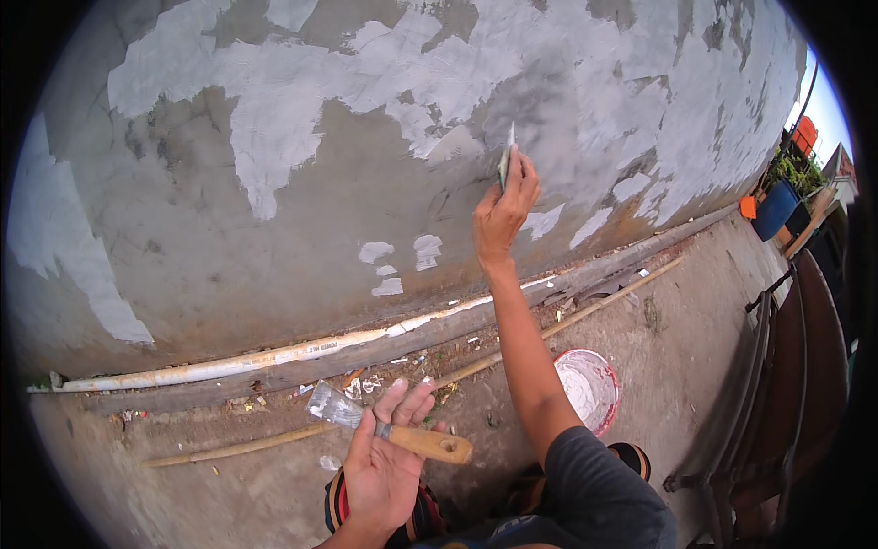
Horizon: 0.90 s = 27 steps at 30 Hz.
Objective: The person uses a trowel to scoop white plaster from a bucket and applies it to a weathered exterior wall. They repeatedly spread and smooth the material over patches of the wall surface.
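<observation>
Across the palm of my left hand (380,485) lies a putty knife (430,444) with a wooden handle and a whitish, smeared metal blade. The thumb pins it while the other fingers stretch out behind it. My right hand (508,209) reaches up to the wall and pinches a thin flat piece (505,165), seen nearly edge-on; its exact kind is unclear. That piece is at the grey wall (366,174), against or very close to its surface. Irregular patches of white filler (274,119) cover much of the wall, and a smeared greyish area (540,101) shows beside the piece.
A bucket (587,393) with a red rim and white paste inside stands right of my legs. A white pipe (274,357) runs along the wall's foot. On the littered ground lies a long pole (247,448). Brown slatted furniture (777,384) and a blue container (776,210) are at right.
</observation>
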Each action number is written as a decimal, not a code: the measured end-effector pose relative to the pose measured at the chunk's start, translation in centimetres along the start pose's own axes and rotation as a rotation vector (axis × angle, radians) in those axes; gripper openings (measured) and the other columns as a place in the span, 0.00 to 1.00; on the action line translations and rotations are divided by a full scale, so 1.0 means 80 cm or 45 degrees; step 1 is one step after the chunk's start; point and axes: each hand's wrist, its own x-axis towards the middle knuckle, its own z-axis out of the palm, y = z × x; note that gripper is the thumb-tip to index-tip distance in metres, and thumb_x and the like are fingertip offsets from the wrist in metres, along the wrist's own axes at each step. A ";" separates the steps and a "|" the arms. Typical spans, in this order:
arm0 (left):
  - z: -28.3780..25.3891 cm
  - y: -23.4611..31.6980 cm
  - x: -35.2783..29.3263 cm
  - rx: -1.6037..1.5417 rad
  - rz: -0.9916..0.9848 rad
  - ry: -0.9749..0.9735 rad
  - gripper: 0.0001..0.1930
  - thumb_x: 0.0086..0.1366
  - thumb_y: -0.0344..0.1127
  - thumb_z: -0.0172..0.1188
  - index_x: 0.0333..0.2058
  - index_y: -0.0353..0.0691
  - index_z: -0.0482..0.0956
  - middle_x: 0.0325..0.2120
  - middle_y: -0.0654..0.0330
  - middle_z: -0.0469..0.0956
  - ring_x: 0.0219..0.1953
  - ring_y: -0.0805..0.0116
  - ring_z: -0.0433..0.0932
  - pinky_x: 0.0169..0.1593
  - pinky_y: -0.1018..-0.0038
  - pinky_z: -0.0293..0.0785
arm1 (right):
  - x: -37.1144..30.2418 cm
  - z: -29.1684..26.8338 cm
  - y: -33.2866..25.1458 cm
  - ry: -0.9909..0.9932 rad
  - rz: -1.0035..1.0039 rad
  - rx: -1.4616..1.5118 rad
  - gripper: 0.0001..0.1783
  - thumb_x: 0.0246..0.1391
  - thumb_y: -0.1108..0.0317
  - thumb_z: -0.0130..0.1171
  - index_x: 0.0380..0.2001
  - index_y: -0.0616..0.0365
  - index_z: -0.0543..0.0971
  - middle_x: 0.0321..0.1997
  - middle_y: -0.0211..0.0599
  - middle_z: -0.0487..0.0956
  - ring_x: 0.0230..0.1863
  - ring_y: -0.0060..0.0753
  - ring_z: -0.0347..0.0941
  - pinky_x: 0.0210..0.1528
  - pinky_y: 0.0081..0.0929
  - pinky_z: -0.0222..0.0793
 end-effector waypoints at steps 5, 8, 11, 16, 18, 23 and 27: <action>0.001 -0.002 0.006 0.024 -0.055 0.005 0.25 0.74 0.50 0.33 0.60 0.40 0.62 0.61 0.49 0.63 0.63 0.60 0.61 0.64 0.55 0.59 | -0.044 0.055 -0.024 -0.062 -0.060 -0.069 0.40 0.42 0.85 0.48 0.64 0.65 0.61 0.64 0.52 0.62 0.61 0.53 0.58 0.61 0.45 0.54; -0.005 -0.004 0.010 0.012 -0.052 0.004 0.25 0.74 0.50 0.33 0.60 0.40 0.62 0.61 0.49 0.64 0.62 0.60 0.62 0.63 0.55 0.59 | -0.080 0.042 -0.034 -0.282 -0.123 0.094 0.42 0.40 0.86 0.48 0.65 0.64 0.61 0.66 0.52 0.60 0.62 0.51 0.57 0.62 0.44 0.53; -0.004 0.000 0.007 0.018 -0.039 0.006 0.25 0.74 0.50 0.33 0.60 0.40 0.62 0.61 0.49 0.64 0.62 0.60 0.62 0.63 0.55 0.59 | -0.061 -0.009 -0.037 -0.219 -0.147 0.208 0.30 0.51 0.82 0.50 0.60 0.67 0.66 0.56 0.53 0.71 0.52 0.46 0.69 0.56 0.38 0.62; 0.000 -0.003 0.008 0.031 -0.054 -0.014 0.25 0.74 0.50 0.33 0.60 0.41 0.62 0.61 0.49 0.65 0.62 0.60 0.63 0.63 0.56 0.59 | -0.025 -0.024 0.019 0.109 0.459 0.220 0.19 0.63 0.70 0.48 0.53 0.73 0.71 0.38 0.53 0.80 0.33 0.39 0.75 0.40 0.32 0.69; 0.001 -0.004 0.008 0.039 -0.056 -0.008 0.25 0.74 0.50 0.33 0.60 0.41 0.62 0.60 0.49 0.65 0.62 0.60 0.63 0.63 0.56 0.59 | -0.015 -0.018 0.019 0.171 0.525 0.207 0.19 0.64 0.69 0.47 0.51 0.73 0.72 0.36 0.52 0.80 0.31 0.37 0.74 0.37 0.32 0.69; 0.000 -0.003 0.008 0.026 -0.046 -0.009 0.25 0.74 0.50 0.33 0.60 0.41 0.62 0.60 0.49 0.66 0.62 0.60 0.64 0.63 0.56 0.60 | 0.001 -0.008 -0.008 0.211 0.558 0.174 0.18 0.64 0.68 0.48 0.51 0.70 0.73 0.33 0.49 0.80 0.28 0.35 0.73 0.33 0.30 0.68; -0.002 -0.003 0.008 0.018 -0.048 0.005 0.25 0.74 0.50 0.34 0.60 0.41 0.62 0.60 0.49 0.66 0.62 0.60 0.64 0.63 0.55 0.60 | 0.001 -0.006 -0.059 -0.016 0.583 0.227 0.18 0.61 0.72 0.49 0.53 0.64 0.74 0.36 0.54 0.81 0.32 0.49 0.79 0.35 0.37 0.71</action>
